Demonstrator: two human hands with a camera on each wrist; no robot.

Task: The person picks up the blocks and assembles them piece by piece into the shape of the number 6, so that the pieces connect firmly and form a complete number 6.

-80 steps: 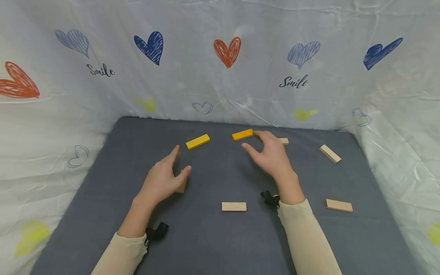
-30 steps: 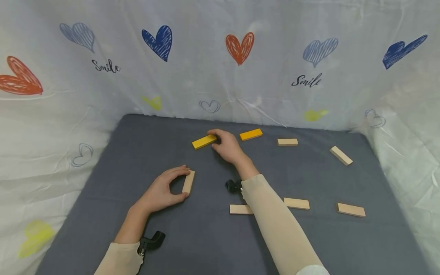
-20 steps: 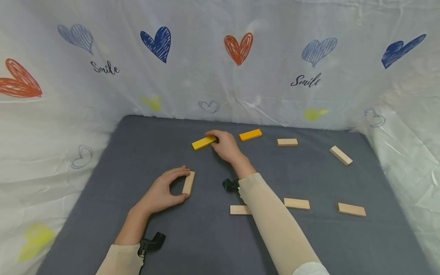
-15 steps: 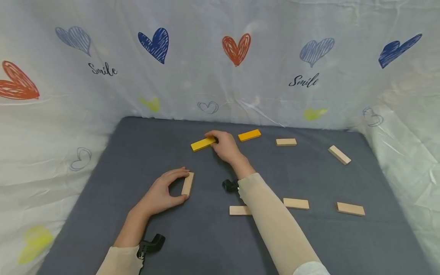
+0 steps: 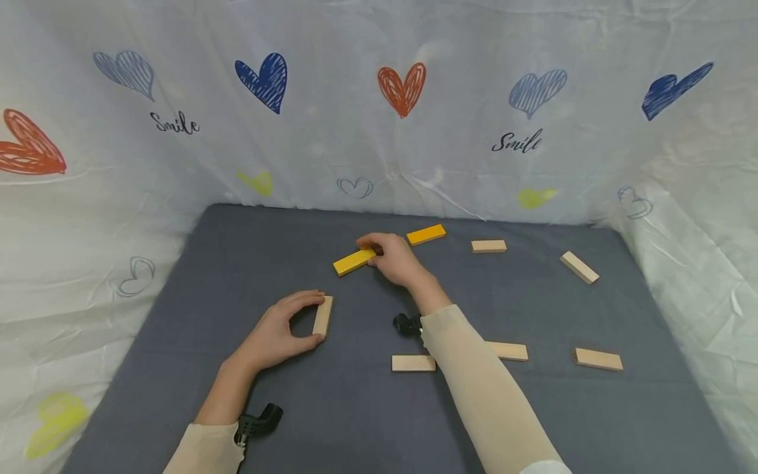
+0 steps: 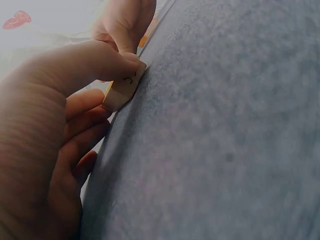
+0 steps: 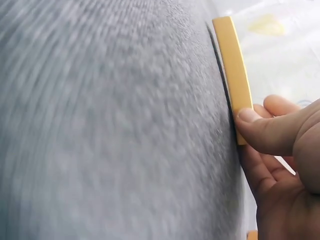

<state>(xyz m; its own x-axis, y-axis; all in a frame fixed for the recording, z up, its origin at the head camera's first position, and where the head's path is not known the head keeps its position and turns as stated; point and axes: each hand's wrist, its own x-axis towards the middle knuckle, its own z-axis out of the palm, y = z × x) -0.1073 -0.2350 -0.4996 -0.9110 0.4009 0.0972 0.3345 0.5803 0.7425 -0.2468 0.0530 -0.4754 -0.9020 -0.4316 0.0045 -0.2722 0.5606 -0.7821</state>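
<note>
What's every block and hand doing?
Left hand: holding left plain block
Left plain block: pinched at both ends
Right hand: holding yellow block
Yellow block: pinched near one end
Orange block: lying on gray cloth, unheld
Other five plain blocks: lying unheld; one partly hidden by right sleeve

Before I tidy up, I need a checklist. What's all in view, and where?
yellow block: 1, yellow, pinched by the right hand
orange block: 1, orange, near the back edge
pale block: 1, pale, pinched by the left hand
other pale blocks: 5, pale, two back right, three nearer (one partly behind a sleeve)
cloth: 1, dark grey, under the blocks
curtain: 1, white, printed hearts and "Smile", back and sides
wrist cameras: 2, black, one per wrist
sleeves: 2, cream, on the arms
hands: 2, bare, each on its block
</note>
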